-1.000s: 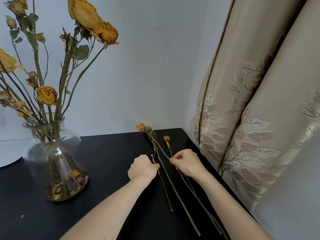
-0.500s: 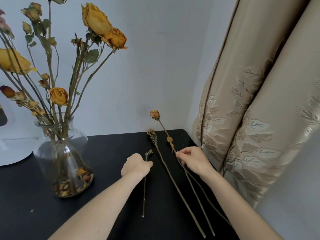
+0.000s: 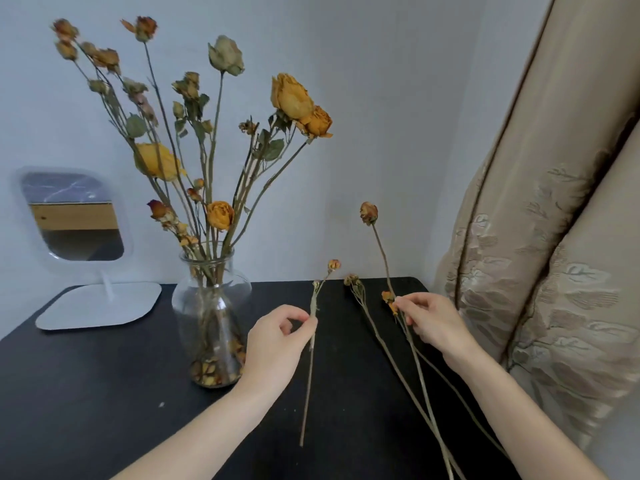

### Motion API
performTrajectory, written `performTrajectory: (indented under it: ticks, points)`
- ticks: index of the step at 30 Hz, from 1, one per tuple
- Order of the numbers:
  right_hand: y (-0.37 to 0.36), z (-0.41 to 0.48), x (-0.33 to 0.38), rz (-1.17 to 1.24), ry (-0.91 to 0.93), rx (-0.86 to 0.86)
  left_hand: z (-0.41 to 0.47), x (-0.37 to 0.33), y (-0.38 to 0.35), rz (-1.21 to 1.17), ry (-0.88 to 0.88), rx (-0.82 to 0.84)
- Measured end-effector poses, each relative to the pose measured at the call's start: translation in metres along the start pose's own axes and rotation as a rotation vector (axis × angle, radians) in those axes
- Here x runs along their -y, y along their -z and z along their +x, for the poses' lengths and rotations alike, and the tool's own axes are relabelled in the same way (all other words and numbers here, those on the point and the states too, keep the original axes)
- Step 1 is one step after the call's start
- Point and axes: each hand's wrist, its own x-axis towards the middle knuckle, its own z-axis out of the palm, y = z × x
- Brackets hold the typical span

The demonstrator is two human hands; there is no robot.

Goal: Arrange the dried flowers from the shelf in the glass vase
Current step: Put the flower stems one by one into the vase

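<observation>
With the glass vase [image 3: 211, 306] already well filled, left hand [image 3: 277, 341] and right hand [image 3: 433, 323] fingers each pinch a loose stem, a third lying on the surface [image 3: 104, 393].

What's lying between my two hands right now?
In the head view, one dried stem lies on the dark table between left hand and right hand.

Glass vase [image 3: 211, 306]: clear, bulbous, narrow-necked, upright on black tabletop at 9 o'clock from loose stems; fallen petals at bottom. Holds bouquet of dried yellow and faded roses [image 3: 292, 97], fanned upward. Short bud stem [image 3: 311, 341]: raised, near vertical. Long bud stem [image 3: 381, 251]: tilted upward, 3 o'clock of short one. Third stem [image 3: 377, 337]: apparently flat on tabletop, between them.
</observation>
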Motion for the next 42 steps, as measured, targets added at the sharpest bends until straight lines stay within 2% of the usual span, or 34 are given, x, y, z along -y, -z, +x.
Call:
performTrajectory:
  ticks: [3, 7, 17, 24, 35, 42]
  points:
    - [-0.009, -0.001, 0.014, 0.057, 0.033, -0.015, -0.012, -0.012, 0.037, -0.01, -0.157, -0.102]
    - [-0.026, -0.008, 0.03, 0.126, 0.06, -0.012, -0.014, -0.031, 0.084, -0.148, -0.22, -0.204]
    - [-0.047, -0.027, 0.055, 0.136, 0.105, 0.02, 0.004, -0.078, 0.148, -0.241, -0.492, -0.402]
    - [-0.045, -0.031, 0.059, 0.118, 0.119, 0.029, 0.014, -0.085, 0.154, -0.26, -0.501, -0.471]
    - [-0.055, -0.035, 0.063, 0.102, 0.112, 0.036, 0.03, -0.056, 0.148, 0.087, -0.355, -0.391]
    - [-0.057, -0.036, 0.063, 0.074, 0.107, 0.04, 0.035, -0.06, 0.15, 0.027, -0.398, -0.405]
